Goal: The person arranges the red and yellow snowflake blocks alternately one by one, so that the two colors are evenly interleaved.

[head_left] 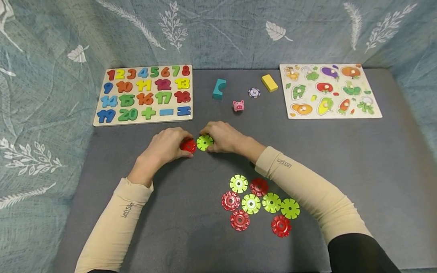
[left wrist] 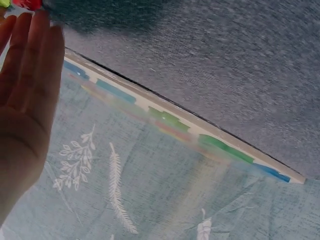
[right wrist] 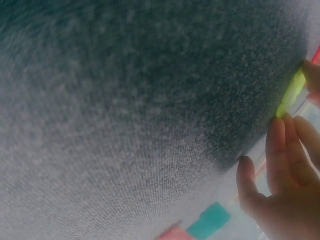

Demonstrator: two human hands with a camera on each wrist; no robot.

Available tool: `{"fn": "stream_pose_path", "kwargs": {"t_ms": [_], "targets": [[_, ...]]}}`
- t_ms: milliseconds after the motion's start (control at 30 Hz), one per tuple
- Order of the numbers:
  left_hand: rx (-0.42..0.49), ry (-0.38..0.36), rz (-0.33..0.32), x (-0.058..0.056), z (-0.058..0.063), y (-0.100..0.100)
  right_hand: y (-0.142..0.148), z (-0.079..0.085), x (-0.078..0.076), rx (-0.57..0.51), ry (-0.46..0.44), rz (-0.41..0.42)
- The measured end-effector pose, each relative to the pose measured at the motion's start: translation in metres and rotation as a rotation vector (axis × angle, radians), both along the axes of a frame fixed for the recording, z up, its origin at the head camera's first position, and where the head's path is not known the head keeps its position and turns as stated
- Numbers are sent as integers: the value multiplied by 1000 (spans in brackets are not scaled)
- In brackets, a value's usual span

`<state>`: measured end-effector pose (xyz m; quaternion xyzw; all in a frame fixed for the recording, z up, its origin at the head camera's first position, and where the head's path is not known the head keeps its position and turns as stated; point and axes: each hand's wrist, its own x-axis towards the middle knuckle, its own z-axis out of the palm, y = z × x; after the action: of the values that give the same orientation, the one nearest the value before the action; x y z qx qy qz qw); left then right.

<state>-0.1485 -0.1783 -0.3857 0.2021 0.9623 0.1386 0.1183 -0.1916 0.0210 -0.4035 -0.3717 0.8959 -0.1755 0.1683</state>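
In the head view my left hand (head_left: 167, 145) pinches a red notched disc (head_left: 188, 146) by its edge, thumb on the near side. My right hand (head_left: 223, 138) grips a lime-green notched disc (head_left: 205, 142) between thumb and fingers. The two discs lie side by side on the grey table, almost touching. In the right wrist view the green disc (right wrist: 291, 95) shows edge-on between the fingertips and thumb. The left wrist view catches the left hand (left wrist: 25, 85) with only a sliver of the red disc (left wrist: 27, 4) at its fingertips.
Several loose red discs (head_left: 240, 220) and green discs (head_left: 251, 204) lie near the right forearm. A number puzzle board (head_left: 144, 119) stands back left, a vegetable puzzle board (head_left: 312, 97) back right. Between them are a teal block (head_left: 217, 92), pink pig (head_left: 238, 106), poker chip (head_left: 254, 92) and yellow block (head_left: 269, 83).
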Motion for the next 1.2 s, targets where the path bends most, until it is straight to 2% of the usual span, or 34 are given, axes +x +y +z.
{"fn": "stream_pose_path", "kwargs": {"t_ms": [233,467,867,1033,1200], "targets": [[-49,29,-2,-3,2,13,2,0,1,-4,-5,8],[-69,29,-18,-9,1,27,19,5,0,-58,-89,-2],[-145,28,-39,-15,-2,35,36,7,-1,-38,-117,-19],[-147,54,-56,-17,-2,36,37,8,-1,-43,-115,-16],[-156,40,-66,-18,-1,37,41,8,1,-57,-112,0]]}}
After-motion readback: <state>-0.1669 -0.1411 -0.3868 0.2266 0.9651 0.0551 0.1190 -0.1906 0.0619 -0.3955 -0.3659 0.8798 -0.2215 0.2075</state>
